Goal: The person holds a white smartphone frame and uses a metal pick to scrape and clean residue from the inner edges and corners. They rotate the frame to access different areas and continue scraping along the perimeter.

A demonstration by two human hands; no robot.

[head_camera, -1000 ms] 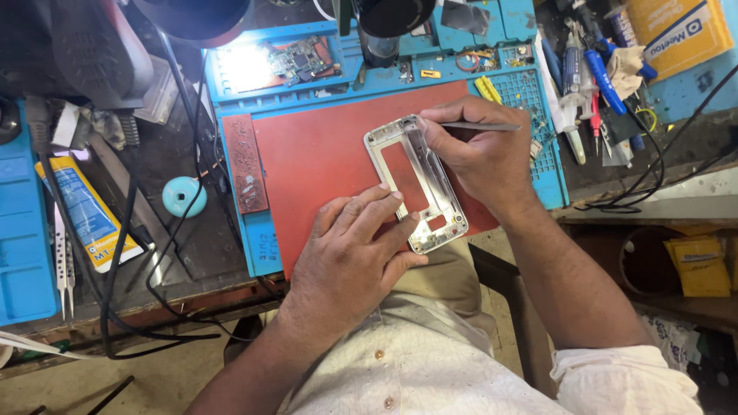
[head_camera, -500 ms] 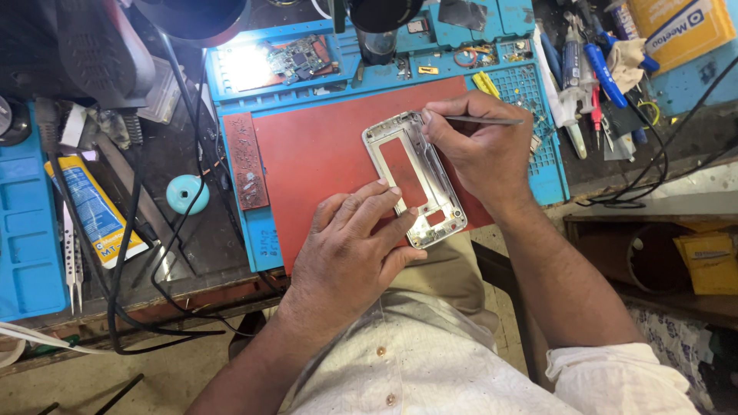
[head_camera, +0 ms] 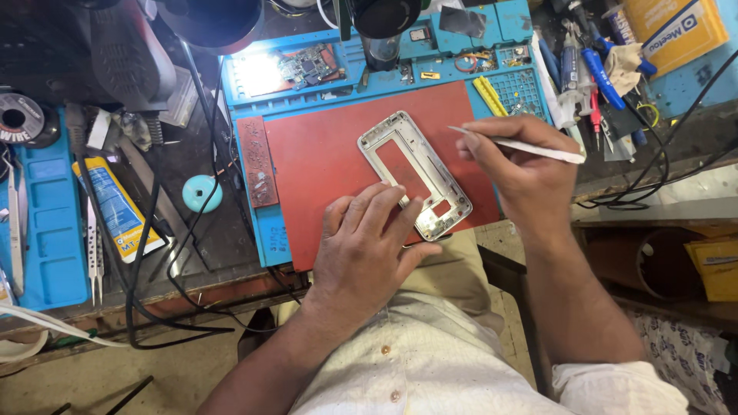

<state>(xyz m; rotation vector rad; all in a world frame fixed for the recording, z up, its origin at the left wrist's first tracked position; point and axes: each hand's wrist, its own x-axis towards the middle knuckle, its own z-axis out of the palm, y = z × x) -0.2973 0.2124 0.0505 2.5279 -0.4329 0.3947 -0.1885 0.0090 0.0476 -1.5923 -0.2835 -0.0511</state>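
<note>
The left hand [head_camera: 369, 253] lies flat on the red mat [head_camera: 323, 169], palm down and fingers spread. Its fingertips [head_camera: 403, 198] press on the near end of the metal frame [head_camera: 415, 175], so this hand is open and grips nothing; it only holds the frame down. The frame is a silver, rectangular phone frame with open windows in it. It lies flat near the middle of the red mat, turned diagonally, with its far end pointing to the upper left and its near end close to the front edge of the mat.

The right hand [head_camera: 523, 165] is closed around a thin white tool [head_camera: 523, 144], held like a pen. The tip of the tool points left and is in the air, just beside the right side of the frame; it does not touch the frame.

The red mat lies on a blue work mat [head_camera: 265, 238], which has small compartments along its far side. In these compartments lies a circuit board [head_camera: 307, 68] under a bright light, and at the right a yellow strip [head_camera: 490, 95] beside a small grid. A dark red block [head_camera: 257, 161] lies along the left edge of the red mat. Further left on the tabletop [head_camera: 192, 253] there is a small round light-blue disc [head_camera: 202, 193], a tube [head_camera: 119, 209] in yellow and blue, black cables [head_camera: 142, 253] and a blue tray [head_camera: 42, 230] with tweezers [head_camera: 94, 238] next to it. At the far right are tools with blue handles [head_camera: 600, 77] and a yellow box [head_camera: 676, 31].
</note>
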